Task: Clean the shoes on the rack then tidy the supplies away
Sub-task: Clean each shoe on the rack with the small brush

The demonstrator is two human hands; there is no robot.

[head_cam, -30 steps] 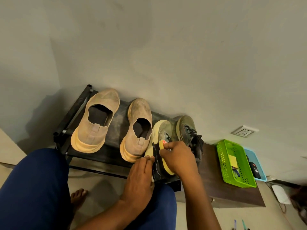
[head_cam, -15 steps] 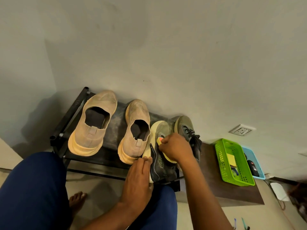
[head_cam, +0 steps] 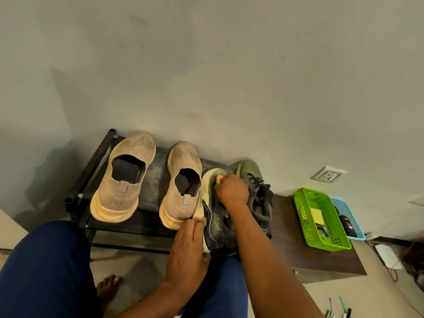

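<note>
My right hand (head_cam: 231, 188), curled around a small brush (head_cam: 218, 179), has slid from the dark sneaker's (head_cam: 216, 222) heel up toward its toe, so scrubbing is progressing. My left hand (head_cam: 189, 244) steadies the heel with fingers nearly straight. The sneaker sits on the rack (head_cam: 158, 177), right of the tan pair.

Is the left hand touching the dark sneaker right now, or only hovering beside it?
Touching. The head view shows the left hand with its straight fingers laid against the pale sole at the heel of the dark sneaker, no gap showing.

Tan slip-on shoes (head_cam: 125, 180), perforated green basket (head_cam: 305, 214), blue tray (head_cam: 348, 210), black rack (head_cam: 101, 154)
</note>
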